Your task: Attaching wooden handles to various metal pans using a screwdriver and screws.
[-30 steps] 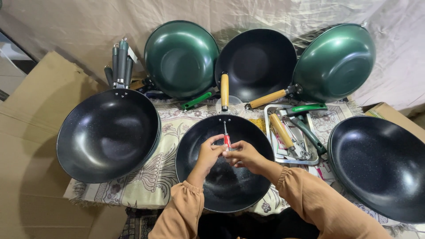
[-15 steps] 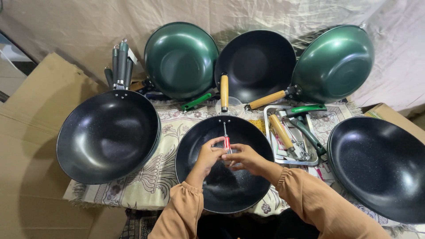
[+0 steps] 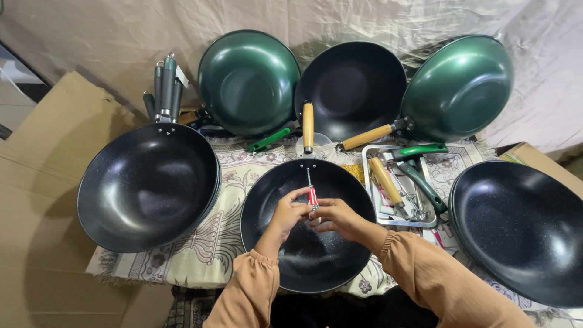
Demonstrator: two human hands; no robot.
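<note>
Both hands, left hand point(image 3: 290, 211) and right hand point(image 3: 336, 215), are pinching the red-handled metal screwdriver point(image 3: 311, 193), its shaft pointing away toward the black round non-stick wok point(image 3: 303, 267)'s far rim.

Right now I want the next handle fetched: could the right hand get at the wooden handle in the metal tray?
Probably yes: the right hand holds the screwdriver, but nothing lies between it and the wooden handle in the tray.

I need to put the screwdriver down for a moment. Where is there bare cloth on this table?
Bare cloth shows between the left stack of black pans and the centre pan, where both hands hold the screwdriver. The tray of handles is crowded, and pans fill the back.
</note>
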